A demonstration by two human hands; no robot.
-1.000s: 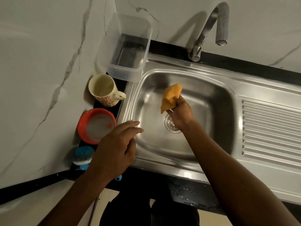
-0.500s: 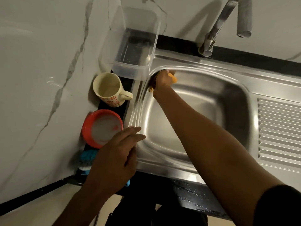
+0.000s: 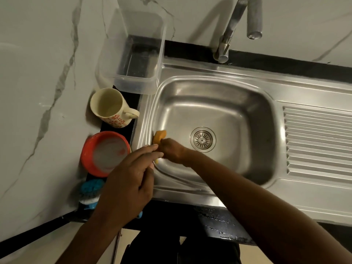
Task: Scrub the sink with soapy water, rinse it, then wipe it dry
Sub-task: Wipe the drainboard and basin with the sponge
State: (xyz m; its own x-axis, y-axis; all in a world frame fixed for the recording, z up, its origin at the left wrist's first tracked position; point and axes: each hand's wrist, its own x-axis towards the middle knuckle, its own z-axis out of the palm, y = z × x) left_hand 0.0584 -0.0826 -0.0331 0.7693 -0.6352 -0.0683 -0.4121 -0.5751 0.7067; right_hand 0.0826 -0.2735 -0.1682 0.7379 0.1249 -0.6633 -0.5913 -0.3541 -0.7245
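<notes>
Most of what I see is a white marble-veined surface [image 3: 38,92], smooth and glossy with grey streaks, which fills the left side and runs on behind the tap. Next in size is the stainless steel sink [image 3: 219,73]. It has a brushed rectangular basin with rounded corners, set into a black counter [image 3: 219,216] whose front edge is speckled with droplets. The steel looks dull and evenly sheened, and I can make out no suds on it. To the right of the basin is the ribbed drainboard [image 3: 316,141], pressed into parallel ridges.

Both bare forearms reach in from below. A clear plastic container [image 3: 137,84], boxy with soft corners, stands at the sink's far left corner, and the dark counter shows through its base. The curved metal faucet [image 3: 230,33] rises behind the basin.

Along the left strip of counter stand three things:
- a red round bowl [image 3: 87,161] holding pale cloudy liquid
- a cream mug [image 3: 114,119] with an orange flower pattern, its handle toward the sink
- a blue scrub brush [image 3: 91,185] with a knobbly top, partly behind the wrist

The left hand [image 3: 127,183] is relaxed and grasps nothing. Its fingers are stretched out over the sink's left rim, but I cannot tell whether they touch it. The right hand [image 3: 172,152] is clenched around a yellow cloth [image 3: 159,136], bunched and soft-looking, and presses it against the basin's left inner wall just under the rim. The round slotted drain strainer [image 3: 202,139] sits in the basin floor just to the right of that hand.
</notes>
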